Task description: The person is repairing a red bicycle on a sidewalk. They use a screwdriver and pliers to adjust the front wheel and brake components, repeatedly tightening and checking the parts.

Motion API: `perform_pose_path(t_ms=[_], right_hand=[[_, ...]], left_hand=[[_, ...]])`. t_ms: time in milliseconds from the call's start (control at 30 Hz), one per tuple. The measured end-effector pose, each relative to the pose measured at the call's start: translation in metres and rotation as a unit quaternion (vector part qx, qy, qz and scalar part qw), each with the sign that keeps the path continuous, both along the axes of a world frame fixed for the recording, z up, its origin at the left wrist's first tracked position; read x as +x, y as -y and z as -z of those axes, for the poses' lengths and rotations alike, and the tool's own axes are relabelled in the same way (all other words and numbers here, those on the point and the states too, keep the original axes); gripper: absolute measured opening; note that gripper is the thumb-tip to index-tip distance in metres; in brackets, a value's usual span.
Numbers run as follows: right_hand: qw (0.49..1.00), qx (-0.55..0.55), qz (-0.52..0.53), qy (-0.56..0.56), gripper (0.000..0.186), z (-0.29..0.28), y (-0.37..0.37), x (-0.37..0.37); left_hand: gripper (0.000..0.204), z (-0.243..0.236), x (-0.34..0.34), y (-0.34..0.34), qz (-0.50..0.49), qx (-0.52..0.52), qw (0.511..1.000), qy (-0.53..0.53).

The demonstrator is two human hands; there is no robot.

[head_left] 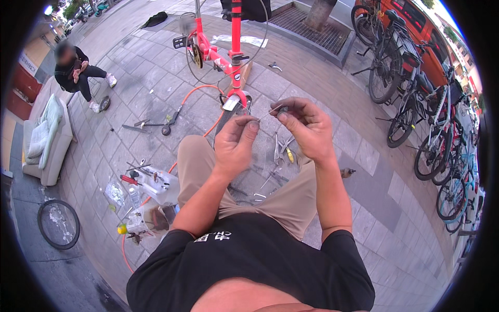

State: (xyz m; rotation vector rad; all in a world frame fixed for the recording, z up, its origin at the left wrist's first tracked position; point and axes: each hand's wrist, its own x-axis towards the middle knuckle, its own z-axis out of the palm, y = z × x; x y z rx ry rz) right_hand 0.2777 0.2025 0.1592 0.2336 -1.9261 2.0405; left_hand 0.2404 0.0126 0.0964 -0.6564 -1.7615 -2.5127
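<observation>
Both my hands are raised close together in front of a red bicycle frame point(223, 64). My left hand point(234, 148) is closed in a pinch, thumb against fingertips, on one end of a thin wire point(268, 112). At the other end, my right hand point(312, 127) also pinches the wire between thumb and fingers. The wire spans the short gap between them; its exact kind is too fine to tell. Smudges darken the fingertips. Just beyond my hands, the bicycle's fork stands upright. Pliers point(277, 150) and a yellow-handled tool point(289, 155) lie on the paving below, between my knees.
Left of my knee sits a plastic container with tools point(156, 182), near an orange hose point(195, 89). A loose tyre point(58, 224) and a sofa point(49, 143) are farther left, where a person point(78, 70) sits. Parked bicycles point(405, 114) line the right.
</observation>
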Motion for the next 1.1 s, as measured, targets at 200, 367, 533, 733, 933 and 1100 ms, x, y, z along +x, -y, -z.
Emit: perform_pose_path(t_ms=[200, 367, 533, 733, 933, 1100], right_hand=[[0.971, -0.234, -0.003, 0.048, 0.029, 0.008, -0.005, -0.011], [0.962, -0.267, -0.021, 0.045, 0.031, 0.005, -0.005, -0.011], [0.974, -0.221, -0.013, 0.050, 0.030, 0.006, -0.003, -0.015], [0.992, -0.022, 0.074, 0.098, 0.033, 0.003, 0.007, -0.006], [0.994, -0.007, 0.018, 0.107, 0.025, 0.010, 0.020, -0.007], [0.994, -0.019, 0.000, 0.108, 0.026, 0.014, 0.018, -0.006]], left_hand=[[0.022, 0.001, 0.002, 0.005, -0.010, -0.009, 1.000, 0.004], [0.023, 0.003, 0.003, 0.000, -0.005, -0.012, 1.000, 0.013], [0.023, -0.002, 0.003, 0.000, -0.018, -0.009, 1.000, 0.015], [0.021, -0.010, 0.009, 0.001, -0.073, -0.192, 0.978, -0.023], [0.027, 0.005, 0.008, -0.003, -0.042, -0.096, 0.994, -0.030], [0.029, -0.011, 0.013, 0.008, -0.010, -0.178, 0.980, -0.089]])
